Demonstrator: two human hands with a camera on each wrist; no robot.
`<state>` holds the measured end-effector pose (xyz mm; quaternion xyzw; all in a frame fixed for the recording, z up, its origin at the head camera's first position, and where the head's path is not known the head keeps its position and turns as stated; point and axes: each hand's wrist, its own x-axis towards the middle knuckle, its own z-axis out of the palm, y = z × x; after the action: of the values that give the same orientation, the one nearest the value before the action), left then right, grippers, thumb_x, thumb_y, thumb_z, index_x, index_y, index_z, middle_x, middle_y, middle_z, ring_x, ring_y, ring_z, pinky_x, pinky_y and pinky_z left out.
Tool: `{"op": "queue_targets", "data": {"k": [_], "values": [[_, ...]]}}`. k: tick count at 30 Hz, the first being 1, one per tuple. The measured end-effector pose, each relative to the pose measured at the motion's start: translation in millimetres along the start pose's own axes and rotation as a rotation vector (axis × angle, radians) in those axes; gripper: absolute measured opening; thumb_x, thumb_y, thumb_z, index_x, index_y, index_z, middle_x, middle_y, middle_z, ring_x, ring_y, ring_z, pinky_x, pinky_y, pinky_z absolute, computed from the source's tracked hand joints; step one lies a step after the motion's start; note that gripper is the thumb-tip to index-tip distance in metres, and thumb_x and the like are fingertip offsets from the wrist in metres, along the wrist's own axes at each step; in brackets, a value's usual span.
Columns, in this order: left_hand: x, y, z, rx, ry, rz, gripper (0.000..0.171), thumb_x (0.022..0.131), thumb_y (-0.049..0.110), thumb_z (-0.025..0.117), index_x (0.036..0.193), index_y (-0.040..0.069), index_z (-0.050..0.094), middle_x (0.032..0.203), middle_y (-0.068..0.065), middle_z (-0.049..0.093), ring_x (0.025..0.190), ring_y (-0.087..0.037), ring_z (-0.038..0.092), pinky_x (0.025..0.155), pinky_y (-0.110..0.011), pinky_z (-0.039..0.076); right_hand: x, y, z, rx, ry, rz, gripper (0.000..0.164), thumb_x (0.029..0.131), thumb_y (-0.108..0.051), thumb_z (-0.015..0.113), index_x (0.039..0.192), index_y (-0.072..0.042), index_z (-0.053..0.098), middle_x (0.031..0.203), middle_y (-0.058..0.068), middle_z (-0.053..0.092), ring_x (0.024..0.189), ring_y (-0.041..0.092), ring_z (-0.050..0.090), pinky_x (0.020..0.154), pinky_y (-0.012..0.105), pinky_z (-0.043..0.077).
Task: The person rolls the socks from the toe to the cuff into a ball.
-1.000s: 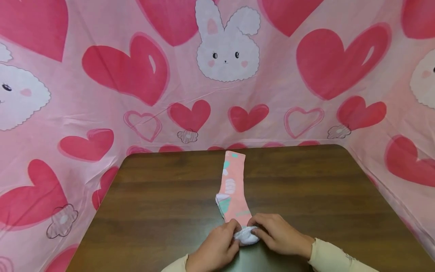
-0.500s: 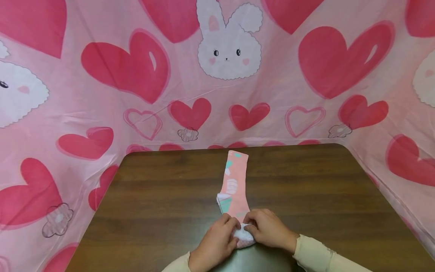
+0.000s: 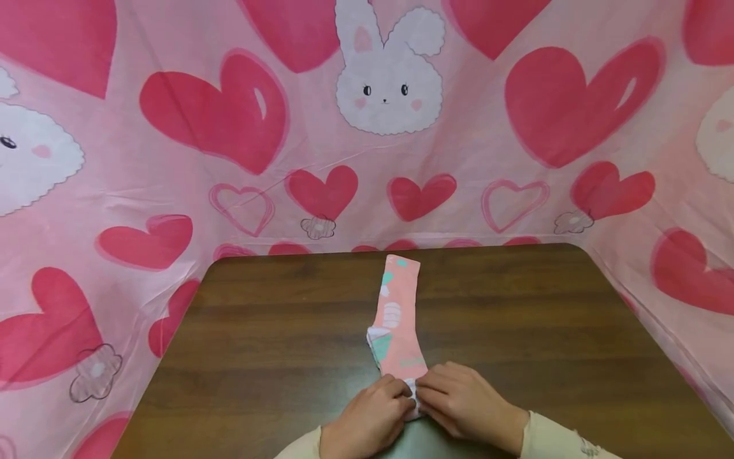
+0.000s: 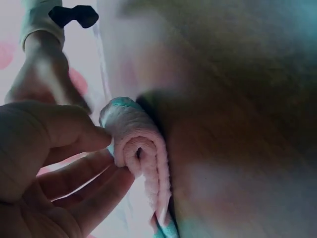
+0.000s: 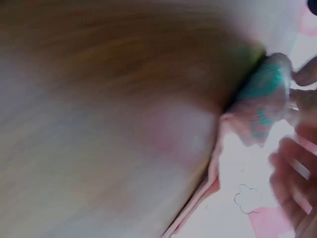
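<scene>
A pink sock (image 3: 398,299) with mint-green and white patches lies lengthwise on the table, cuff at the far end. A second layer's edge shows under its heel. The near, toe end is rolled up; the left wrist view shows the spiral of the roll (image 4: 143,148) side-on. My left hand (image 3: 369,408) pinches the roll's left end between thumb and fingers. At the roll's right end is my right hand (image 3: 467,401), thumb and bent fingers on the fabric. Much of the roll is hidden by both hands in the head view. The right wrist view is blurred.
The brown wood-grain table (image 3: 275,325) has rounded far corners. A pink cloth (image 3: 470,127) printed with hearts and rabbits hangs behind it and at both sides.
The white part of the toe roll showed wide between the hands earlier; now the fingers cover most of it. The right hand went left, then back right and slightly down.
</scene>
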<state>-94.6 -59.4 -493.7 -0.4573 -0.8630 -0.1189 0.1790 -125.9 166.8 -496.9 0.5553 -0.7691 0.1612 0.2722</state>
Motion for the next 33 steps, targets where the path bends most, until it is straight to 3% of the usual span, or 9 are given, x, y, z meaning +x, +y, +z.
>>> {"op": "queue_targets", "data": {"k": [2,4,8,15,18,22,28,33], "values": [[-1.5,0.5,-1.6,0.001,-0.036,0.006,0.001,0.089,0.019,0.076,0.088,0.020,0.075,0.095,0.007,0.061,0.088,-0.008,0.056,0.074,-0.015,0.048,-7,-1,-2,-0.028,-0.026,-0.101,0.018,0.099,-0.019,0.060,0.105,-0.009,0.073,0.103,-0.001,0.068,0.092,0.015,0.064,0.077,0.031,0.053],[-2.9,0.6,-2.6,0.008,-0.069,0.006,0.003,0.086,0.018,0.076,0.087,0.020,0.074,0.095,0.007,0.061,0.087,-0.008,0.054,0.070,-0.015,0.047,-12,-1,-3,-0.061,-0.068,-0.145,0.024,0.104,-0.021,0.053,0.108,-0.008,0.073,0.107,0.001,0.070,0.097,0.016,0.066,0.081,0.031,0.054],[-3.6,-0.5,-3.3,0.031,-0.111,0.012,0.007,0.080,0.020,0.078,0.084,0.021,0.073,0.094,0.007,0.060,0.082,-0.009,0.050,0.060,-0.013,0.043,-16,1,1,-0.055,-0.142,-0.121,0.023,0.102,-0.022,0.057,0.110,-0.008,0.074,0.111,0.001,0.071,0.104,0.015,0.067,0.084,0.031,0.054],[-0.2,0.2,-2.9,0.034,-0.158,0.021,0.010,0.083,0.028,0.081,0.083,0.024,0.072,0.093,0.008,0.058,0.079,-0.009,0.045,0.056,-0.013,0.037,-17,3,4,-0.039,-0.120,-0.135,0.019,0.100,-0.022,0.061,0.104,-0.009,0.075,0.106,0.001,0.073,0.098,0.015,0.068,0.078,0.031,0.056],[0.0,0.3,-0.9,0.025,-0.141,0.003,0.011,0.080,0.026,0.083,0.083,0.025,0.072,0.093,0.009,0.058,0.079,-0.009,0.046,0.057,-0.013,0.037,-14,4,4,-0.034,-0.127,-0.130,0.014,0.094,-0.022,0.069,0.101,-0.011,0.075,0.104,0.000,0.073,0.095,0.014,0.068,0.077,0.031,0.056],[-0.1,0.4,3.6,-0.034,-0.112,-0.053,0.020,0.074,0.025,0.087,0.080,0.024,0.068,0.092,0.010,0.057,0.080,-0.007,0.047,0.059,-0.012,0.037,-10,6,6,0.014,-0.118,-0.101,0.019,0.077,-0.019,0.084,0.092,-0.014,0.073,0.096,-0.004,0.071,0.085,0.011,0.065,0.073,0.029,0.054],[0.9,-0.6,7.5,-0.054,-0.030,-0.116,0.034,0.067,0.019,0.089,0.078,0.020,0.056,0.085,0.010,0.050,0.076,-0.007,0.047,0.057,-0.013,0.037,-1,7,9,0.036,-0.089,-0.044,0.029,0.066,-0.014,0.081,0.077,-0.018,0.055,0.072,-0.011,0.051,0.064,0.006,0.047,0.060,0.022,0.043],[1.4,-2.4,4.3,-0.109,0.027,-0.168,0.031,0.064,0.014,0.084,0.083,0.015,0.060,0.084,0.008,0.051,0.075,-0.006,0.049,0.061,-0.013,0.039,1,10,7,0.123,-0.083,0.091,0.032,0.061,-0.017,0.082,0.079,-0.019,0.056,0.071,-0.015,0.041,0.063,0.000,0.037,0.059,0.016,0.035]]}}
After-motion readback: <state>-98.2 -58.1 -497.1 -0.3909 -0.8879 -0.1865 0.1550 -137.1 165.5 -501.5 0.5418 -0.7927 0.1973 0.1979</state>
